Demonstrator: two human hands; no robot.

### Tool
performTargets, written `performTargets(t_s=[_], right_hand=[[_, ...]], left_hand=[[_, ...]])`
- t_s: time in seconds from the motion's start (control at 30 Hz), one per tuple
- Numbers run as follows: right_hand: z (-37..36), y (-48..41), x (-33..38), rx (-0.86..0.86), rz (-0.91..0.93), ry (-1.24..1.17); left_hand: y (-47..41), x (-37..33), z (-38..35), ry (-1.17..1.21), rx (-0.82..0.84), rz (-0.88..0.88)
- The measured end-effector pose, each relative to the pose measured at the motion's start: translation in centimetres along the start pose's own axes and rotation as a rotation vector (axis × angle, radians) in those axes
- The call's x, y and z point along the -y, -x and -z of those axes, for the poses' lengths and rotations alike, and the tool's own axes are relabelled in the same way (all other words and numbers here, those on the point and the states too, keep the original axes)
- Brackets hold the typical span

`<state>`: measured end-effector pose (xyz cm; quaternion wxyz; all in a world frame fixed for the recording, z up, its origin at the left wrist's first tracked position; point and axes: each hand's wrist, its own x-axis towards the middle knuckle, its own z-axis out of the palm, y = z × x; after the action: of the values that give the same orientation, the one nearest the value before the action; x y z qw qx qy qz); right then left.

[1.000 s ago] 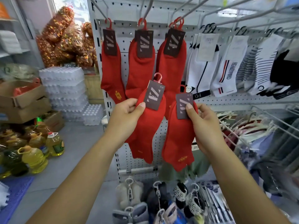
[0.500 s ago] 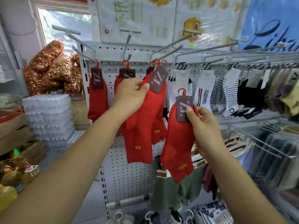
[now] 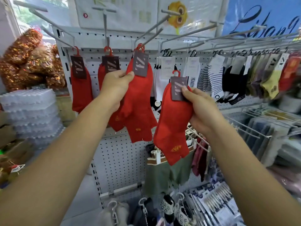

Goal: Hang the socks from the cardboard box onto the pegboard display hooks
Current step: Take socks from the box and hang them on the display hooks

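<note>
My left hand (image 3: 116, 85) grips a red sock pair (image 3: 138, 101) by its top, just under the dark paper tag. That pair's red plastic hanger sits on the tip of the third metal hook (image 3: 146, 39) of the white pegboard (image 3: 120, 160). My right hand (image 3: 200, 108) holds a second red sock pair (image 3: 172, 126) lower and to the right, thumb pressed on its tag, hanger free in the air. Two more red sock pairs (image 3: 81, 90) hang on the hooks further left. The cardboard box is out of view.
White, striped, black and yellow socks (image 3: 216, 79) fill the hooks to the right. Long bare hooks (image 3: 192, 31) stick out toward me above. Wire racks with folded clothes (image 3: 263, 128) stand at right, stacked clear trays (image 3: 31, 115) at left, and green shorts and keychains hang below.
My left hand has raised its sock pair up and right until its hanger reached the third hook. My right hand stayed about level. The view has tilted upward.
</note>
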<state>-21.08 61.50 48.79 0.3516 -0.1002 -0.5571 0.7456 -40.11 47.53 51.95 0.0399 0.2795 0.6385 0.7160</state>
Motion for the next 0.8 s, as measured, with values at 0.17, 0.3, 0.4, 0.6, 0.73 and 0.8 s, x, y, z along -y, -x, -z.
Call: performTargets(t_s=[0.17,0.3,0.4,0.6,0.73,0.8], right_hand=[[-0.6,-0.1,0.6,0.018,-0.020,-0.046],[-1.3,-0.2,0.5,0.040,-0.043,-0.105],[-2.4,-0.3,-0.3,0.049,-0.066,-0.134],[-4.4,-0.8,-4.8,-0.011,-0.105,-0.043],[-5.8,-0.9,-7.9,0.012,-0.115,0.098],[-6.5,-0.9,-8.8,0.031,-0.088,0.247]], left_hand=[[2.4,1.2,0.4,-0.269,-0.126,-0.116],[7.1,2.0,1.8,-0.402,0.054,-0.261],[9.2,2.7,2.5,-0.218,0.441,0.033],[11.9,7.3,4.0,-0.049,0.517,0.263],[12.7,9.6,6.6,-0.070,0.506,0.353],[12.8,10.4,8.1,-0.085,0.511,0.378]])
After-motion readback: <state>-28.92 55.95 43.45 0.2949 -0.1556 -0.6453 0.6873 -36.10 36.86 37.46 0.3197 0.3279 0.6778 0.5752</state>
